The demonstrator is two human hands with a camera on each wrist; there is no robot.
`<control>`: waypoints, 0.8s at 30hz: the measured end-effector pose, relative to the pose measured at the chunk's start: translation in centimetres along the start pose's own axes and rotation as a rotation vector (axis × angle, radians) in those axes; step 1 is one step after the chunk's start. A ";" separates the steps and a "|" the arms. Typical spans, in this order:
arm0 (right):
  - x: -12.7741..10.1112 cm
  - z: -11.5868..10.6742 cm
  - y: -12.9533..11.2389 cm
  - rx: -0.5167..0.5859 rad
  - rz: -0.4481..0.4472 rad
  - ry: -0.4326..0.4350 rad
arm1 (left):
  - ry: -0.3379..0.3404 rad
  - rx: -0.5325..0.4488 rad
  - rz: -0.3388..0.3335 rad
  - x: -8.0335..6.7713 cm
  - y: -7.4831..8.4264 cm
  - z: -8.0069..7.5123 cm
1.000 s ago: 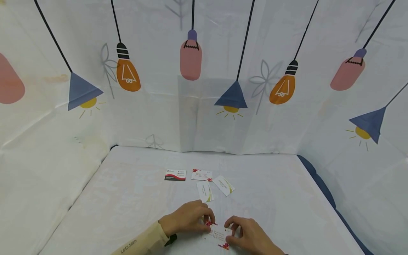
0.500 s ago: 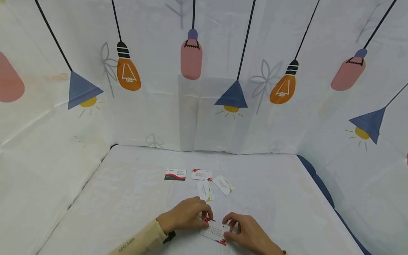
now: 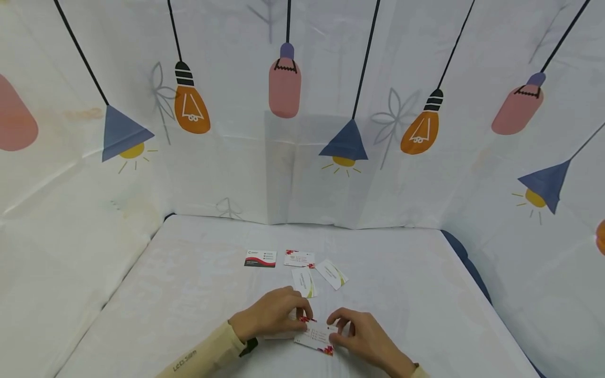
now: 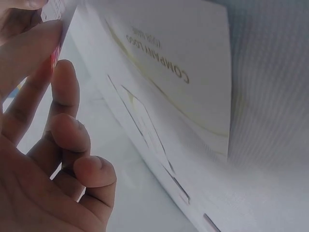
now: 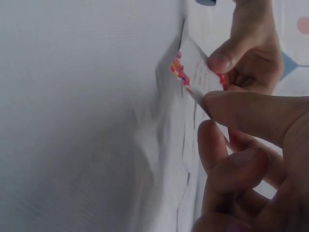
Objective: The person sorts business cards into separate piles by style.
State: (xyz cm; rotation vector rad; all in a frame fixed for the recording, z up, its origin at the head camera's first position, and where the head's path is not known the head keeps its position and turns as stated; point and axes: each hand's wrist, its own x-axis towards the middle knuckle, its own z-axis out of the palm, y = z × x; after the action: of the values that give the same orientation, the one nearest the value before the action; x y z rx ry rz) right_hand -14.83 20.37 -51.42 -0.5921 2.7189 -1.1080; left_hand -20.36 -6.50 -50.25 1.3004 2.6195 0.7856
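Hands [image 3: 271,320] and [image 3: 361,336] both pinching red-cornered card [image 3: 317,336] at six o'clock; thin edge grip, could slip, bend card, nudge cards at twelve

Bright, even light; soft shadows; wide-angle edge bending; wrist views blurred.

A small white business card [image 3: 317,336] with red floral corner marks and fine printed lines is held near the front edge of the white-covered tabletop [image 3: 189,294], about midway along it. It is pinched at its left end by the left hand [image 3: 271,316] and at its right end by the right hand [image 3: 361,338], and is tilted slightly, face up.
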 end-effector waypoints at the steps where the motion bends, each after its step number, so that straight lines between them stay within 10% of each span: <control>1: 0.1 0.0 0.0 0.009 0.000 0.004 | 0.002 -0.005 -0.009 0.0 0.0 -0.1; 24: 3.5 -0.7 0.3 0.076 0.006 0.056 | 0.132 -0.041 -0.050 0.6 -3.0 -1.0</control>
State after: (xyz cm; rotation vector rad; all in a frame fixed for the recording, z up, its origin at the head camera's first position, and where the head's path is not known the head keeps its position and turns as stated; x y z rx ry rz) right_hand -18.35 19.59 -51.05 -0.5499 2.7088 -1.2385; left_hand -23.18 -7.91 -50.79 1.2074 2.7094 0.9420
